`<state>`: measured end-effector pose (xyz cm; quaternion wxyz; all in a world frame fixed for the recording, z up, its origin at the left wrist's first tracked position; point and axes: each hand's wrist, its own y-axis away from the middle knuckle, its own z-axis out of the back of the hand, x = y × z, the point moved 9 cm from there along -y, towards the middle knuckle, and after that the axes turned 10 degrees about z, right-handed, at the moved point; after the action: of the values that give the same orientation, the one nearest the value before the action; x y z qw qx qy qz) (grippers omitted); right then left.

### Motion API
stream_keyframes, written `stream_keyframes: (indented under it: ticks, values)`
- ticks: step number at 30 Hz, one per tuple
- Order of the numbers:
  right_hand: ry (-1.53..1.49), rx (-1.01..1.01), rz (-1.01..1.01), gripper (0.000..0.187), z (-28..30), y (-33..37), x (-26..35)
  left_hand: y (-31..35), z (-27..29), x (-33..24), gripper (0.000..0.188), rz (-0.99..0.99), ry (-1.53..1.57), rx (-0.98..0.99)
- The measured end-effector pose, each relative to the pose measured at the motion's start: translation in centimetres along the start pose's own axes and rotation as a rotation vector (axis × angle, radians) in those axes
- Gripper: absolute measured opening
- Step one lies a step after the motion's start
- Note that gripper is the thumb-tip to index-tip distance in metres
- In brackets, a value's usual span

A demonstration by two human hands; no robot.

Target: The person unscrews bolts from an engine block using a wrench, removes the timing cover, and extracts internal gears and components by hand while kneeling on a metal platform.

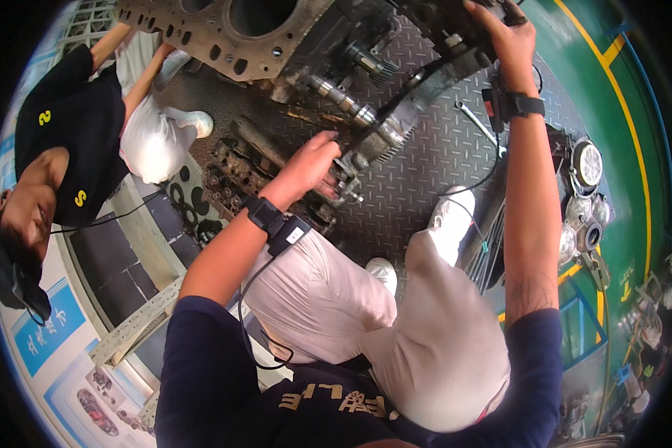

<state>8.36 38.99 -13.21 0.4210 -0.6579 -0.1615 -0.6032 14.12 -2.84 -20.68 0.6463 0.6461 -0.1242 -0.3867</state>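
Beside the engine block, left fingers look clamped on finned casting, right hand unclear; I'd support both ends.

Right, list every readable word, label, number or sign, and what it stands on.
I won't copy wording, only locate it:
Yellow characters: co-worker's black T-shirt
Beige lettering: wearer's navy shirt
White characters: blue-and-white printed panel
Yellow arrow-like mark: green floor
Too small to read: white label on black wrist box

Bright light, washed-out glare on the right shoe, fisheye curvature toward black corners
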Motion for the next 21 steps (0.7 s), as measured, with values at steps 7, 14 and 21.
stream_keyframes:
  ticks: [7,14,21]
  values:
    - [0.025,0.02,0.05,0.023,0.1,-1.0,-0.2,0.3,-0.2,-2.4,0.056,-0.172,-0.103,-0.14]
    - [-0.098,0.025,-0.036,0.023,-0.2,-0.6,-1.0,0.3,0.5,-2.6,0.055,-0.243,-0.176,-0.28]
    - [-0.145,0.019,-0.024,0.023,-1.3,-0.1,-0.1,0.4,0.4,-0.2,0.057,-0.018,0.117,-0.118]
